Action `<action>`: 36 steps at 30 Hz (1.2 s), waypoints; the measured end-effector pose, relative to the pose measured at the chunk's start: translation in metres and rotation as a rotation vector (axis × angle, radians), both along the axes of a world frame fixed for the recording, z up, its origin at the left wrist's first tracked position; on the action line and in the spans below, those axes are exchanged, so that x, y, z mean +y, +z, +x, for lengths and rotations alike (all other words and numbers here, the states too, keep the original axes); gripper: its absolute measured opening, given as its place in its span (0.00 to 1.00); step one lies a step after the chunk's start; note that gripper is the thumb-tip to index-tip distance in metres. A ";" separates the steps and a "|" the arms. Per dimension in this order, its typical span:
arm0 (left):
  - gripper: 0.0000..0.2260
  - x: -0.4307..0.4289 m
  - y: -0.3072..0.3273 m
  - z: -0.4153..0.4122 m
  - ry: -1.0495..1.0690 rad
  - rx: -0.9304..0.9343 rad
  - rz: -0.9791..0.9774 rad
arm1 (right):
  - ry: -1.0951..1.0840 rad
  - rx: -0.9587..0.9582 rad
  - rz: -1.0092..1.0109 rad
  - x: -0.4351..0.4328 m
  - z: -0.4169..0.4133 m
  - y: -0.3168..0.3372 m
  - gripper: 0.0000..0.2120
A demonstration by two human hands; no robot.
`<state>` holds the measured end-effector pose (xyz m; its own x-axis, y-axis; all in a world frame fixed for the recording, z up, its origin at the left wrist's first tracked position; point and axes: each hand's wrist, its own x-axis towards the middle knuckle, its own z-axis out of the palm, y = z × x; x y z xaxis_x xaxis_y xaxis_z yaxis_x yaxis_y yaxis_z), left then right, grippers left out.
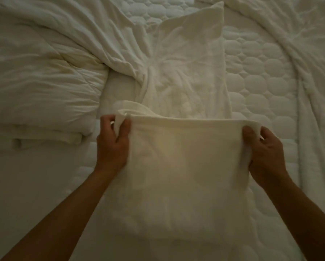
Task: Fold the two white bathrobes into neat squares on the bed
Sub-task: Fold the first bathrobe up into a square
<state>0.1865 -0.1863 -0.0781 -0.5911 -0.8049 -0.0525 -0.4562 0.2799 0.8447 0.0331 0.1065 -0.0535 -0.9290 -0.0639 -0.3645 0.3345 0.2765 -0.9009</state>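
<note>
Fingers (106, 120) of the left hand (113, 142) curl round and pinch the far left corner of the bathrobe (186, 159). The right hand (266, 149) pinches the far right corner the same way, thumb on top and cloth bunched between thumb and fingers. Pulled taut between the two hands, the far edge runs straight from left to right. From there the bathrobe stretches back toward the person as a broad, nearly square panel, too even-sided to tell which way is longer. It is thick, soft, matte white cloth with more layers folded under its near end, and it lies in the middle of the bed on the bare mattress (261, 76) — white, quilted in rounded, many-sided cells. Just beyond the far edge lies a crumpled white sheet (191, 72), creased and twisted toward its left side. A puffy, wrinkled duvet (35, 72) is heaped at the left — a flat white bundle (44, 141) lies at its near edge, too dim to identify.
</note>
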 end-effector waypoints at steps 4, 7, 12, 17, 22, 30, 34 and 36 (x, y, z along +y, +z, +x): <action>0.21 -0.014 -0.033 -0.016 0.007 -0.287 0.254 | 0.016 -0.110 0.212 -0.005 -0.017 -0.028 0.27; 0.26 -0.003 -0.024 -0.016 0.074 -0.370 -0.158 | 0.008 0.128 0.507 -0.013 -0.002 -0.031 0.29; 0.27 0.057 -0.024 -0.014 -0.538 -0.208 -0.690 | 0.455 0.711 0.563 -0.079 0.070 -0.021 0.29; 0.33 0.024 -0.065 0.016 -0.642 -0.599 -0.555 | 0.861 0.622 0.922 -0.055 0.062 -0.071 0.34; 0.33 0.011 -0.054 0.016 -0.614 -0.700 -0.377 | 0.871 0.505 1.012 -0.055 0.056 -0.071 0.36; 0.29 -0.041 0.064 -0.032 -0.426 -0.574 -0.031 | 0.934 0.327 1.066 -0.089 0.041 -0.012 0.39; 0.24 -0.128 0.143 -0.068 0.093 -0.281 0.172 | 0.973 0.298 0.942 -0.155 0.016 0.082 0.37; 0.24 -0.185 0.165 -0.081 0.249 -0.150 0.332 | 0.999 0.277 0.789 -0.193 -0.003 0.116 0.37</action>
<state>0.1052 -0.3712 0.0866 -0.3475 -0.8466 -0.4032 -0.5998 -0.1298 0.7896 0.0305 -0.0861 0.0625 -0.6542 -0.6249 -0.4260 -0.4918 0.7794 -0.3881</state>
